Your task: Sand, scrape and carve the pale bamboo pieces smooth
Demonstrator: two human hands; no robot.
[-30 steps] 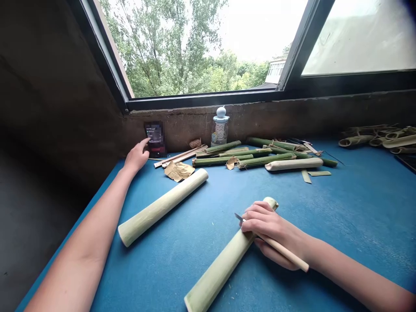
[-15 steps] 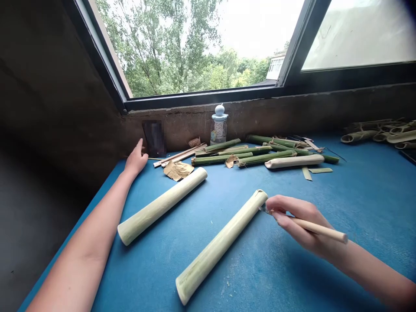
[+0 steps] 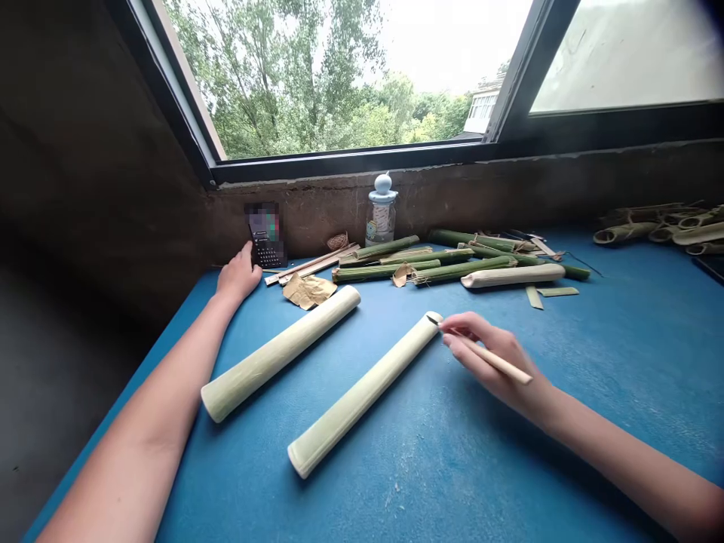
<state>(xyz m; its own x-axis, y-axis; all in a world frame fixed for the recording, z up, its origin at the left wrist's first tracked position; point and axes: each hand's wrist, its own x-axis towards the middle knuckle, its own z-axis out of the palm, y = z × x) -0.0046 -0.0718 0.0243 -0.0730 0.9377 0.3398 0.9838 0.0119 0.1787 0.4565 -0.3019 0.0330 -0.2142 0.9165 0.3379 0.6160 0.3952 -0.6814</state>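
Bamboo piece lies on the tabletop, nearer than the jar; its long axis is slanting, with far end pointing to the right of the jar. Surface seems already peeled; what is left, I cannot tell. Right hand grasps knife at that end; left hand is loose, beside phone.

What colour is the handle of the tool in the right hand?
Pale tan; the handle in the right hand shows best in the head view.

The tabletop is blue, the bamboo piece plain pale green.
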